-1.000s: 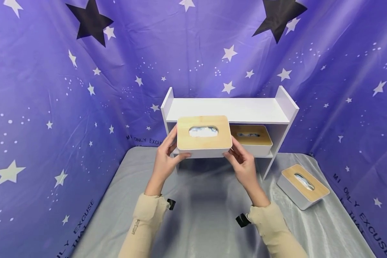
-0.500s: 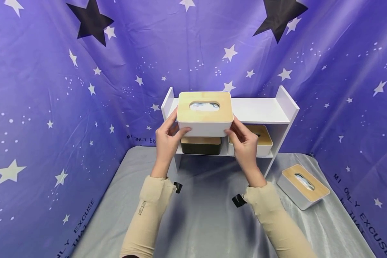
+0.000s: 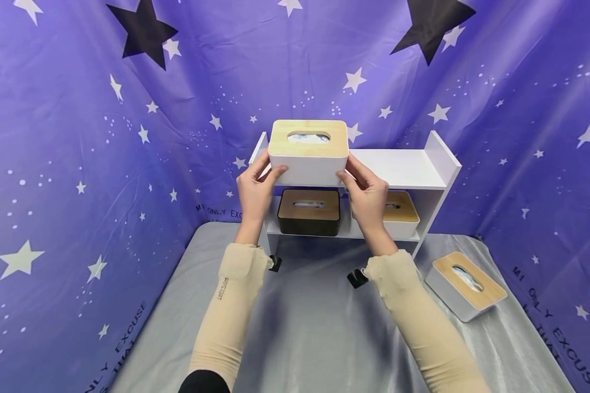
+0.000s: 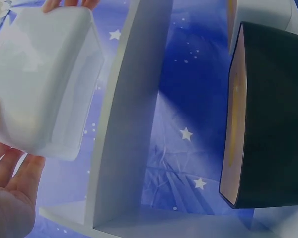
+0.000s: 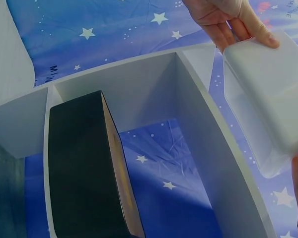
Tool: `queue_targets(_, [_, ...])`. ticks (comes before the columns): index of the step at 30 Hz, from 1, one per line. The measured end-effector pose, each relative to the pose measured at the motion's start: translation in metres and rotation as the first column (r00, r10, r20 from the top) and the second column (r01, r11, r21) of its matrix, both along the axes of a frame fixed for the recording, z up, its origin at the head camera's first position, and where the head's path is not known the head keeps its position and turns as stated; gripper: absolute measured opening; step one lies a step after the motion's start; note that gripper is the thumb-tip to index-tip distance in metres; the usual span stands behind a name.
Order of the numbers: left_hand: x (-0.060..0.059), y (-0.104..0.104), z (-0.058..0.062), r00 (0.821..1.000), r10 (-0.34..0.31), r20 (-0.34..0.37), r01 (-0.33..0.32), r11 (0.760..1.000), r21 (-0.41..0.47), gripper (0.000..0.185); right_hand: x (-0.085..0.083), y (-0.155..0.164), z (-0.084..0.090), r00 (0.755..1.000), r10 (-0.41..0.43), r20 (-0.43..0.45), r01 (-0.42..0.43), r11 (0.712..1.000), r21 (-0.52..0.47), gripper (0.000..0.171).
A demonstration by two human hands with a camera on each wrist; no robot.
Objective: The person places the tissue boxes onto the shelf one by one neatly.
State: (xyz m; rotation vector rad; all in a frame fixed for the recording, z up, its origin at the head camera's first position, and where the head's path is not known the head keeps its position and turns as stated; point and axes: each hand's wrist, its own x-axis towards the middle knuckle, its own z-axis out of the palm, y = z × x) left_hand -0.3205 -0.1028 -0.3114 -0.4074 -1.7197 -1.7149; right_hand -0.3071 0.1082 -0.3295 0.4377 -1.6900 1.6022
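Note:
A white tissue box (image 3: 308, 150) with a light wooden lid and an oval slot is held level between two hands, over the left part of the white shelf's top board (image 3: 393, 166). My left hand (image 3: 257, 188) grips its left end, thumb on the front face. At the opposite end, my right hand (image 3: 366, 196) holds it the same way. Both wrist views show the white box (image 4: 44, 79) from below, above the height of the top board (image 5: 223, 134). Beneath, on the lower board, sits a black tissue box (image 3: 308, 221) with a brown lid.
Another white tissue box (image 3: 400, 215) stands on the lower board at right, partly behind the right hand. A further white tissue box (image 3: 466, 286) lies angled on the grey cloth (image 3: 314, 327) right of the shelf. Raised side panels (image 3: 442, 158) edge the top board.
Both hands have lifted the held tissue box up and away, from in front of the lower board to over the top board. The black tissue box behind it has come into sight.

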Motion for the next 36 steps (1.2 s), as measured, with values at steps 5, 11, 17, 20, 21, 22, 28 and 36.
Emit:
queue_targets(5, [-0.009,0.001,0.0,0.998,0.033,0.058,-0.034,0.999,0.012,0.053,-0.009,-0.003,0.004,0.999,0.019,0.04,-0.018,1.0,-0.022,0.041])
queue_targets(11, [-0.018,-0.001,-0.004,0.995,0.069,0.075,-0.069,0.998,-0.001,0.05,-0.017,-0.008,0.006,0.997,0.024,0.071,-0.022,0.999,-0.041,0.041])
queue_targets(17, [-0.022,-0.002,-0.006,0.993,0.092,0.07,-0.09,0.996,-0.028,0.05,-0.008,-0.014,0.016,0.997,-0.013,0.081,0.015,1.0,-0.018,0.039])
queue_targets(20, [-0.023,-0.003,-0.007,0.993,0.102,0.064,-0.099,0.994,-0.054,0.051,-0.001,-0.017,0.022,0.996,-0.03,0.08,0.03,1.0,-0.008,0.037])
queue_targets(21, [-0.023,-0.004,-0.007,0.992,0.107,0.064,-0.103,0.993,-0.063,0.05,-0.001,-0.018,0.022,0.996,-0.033,0.08,0.034,0.999,-0.006,0.037])
queue_targets(22, [-0.023,-0.003,-0.008,0.992,0.111,0.067,-0.106,0.992,-0.07,0.05,-0.001,-0.018,0.022,0.996,-0.037,0.079,0.037,0.999,-0.002,0.036])
queue_targets(28, [-0.023,-0.003,-0.008,0.988,0.131,0.078,-0.122,0.987,-0.109,0.048,-0.008,-0.017,0.019,0.995,-0.052,0.086,0.051,0.999,0.02,0.036])
queue_targets(36, [-0.023,-0.003,-0.006,0.982,0.156,0.104,-0.139,0.978,-0.157,0.044,-0.025,-0.014,0.01,0.993,-0.066,0.099,0.063,0.997,0.032,0.035])
